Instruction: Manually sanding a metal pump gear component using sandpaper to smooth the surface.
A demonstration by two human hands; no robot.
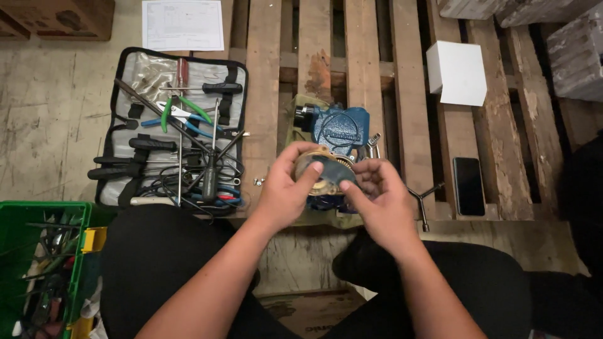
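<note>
Both hands meet over the blue pump (341, 127) on the pallet (264, 94). Left hand (284, 191) and right hand (380, 198) have fingers clamped on a round brass part (323, 168), thumbs pressing its face, wrists angled inward.

Bare slats of the weathered wooden pallet (267, 69) lie open between the unrolled grey tool pouch with black edging (129, 75) on the left and the blue cast-metal pump body (342, 125), leaving a lane there, and another open strip runs right of the pump up to the white square box (457, 72) and the black flat phone (468, 186). A grey three-armed metal wrench (422, 199) lies just beside the phone, narrowing that strip near the pallet's front edge. Lower left, the green plastic crate (44, 210) full of tools blocks the floor.
</note>
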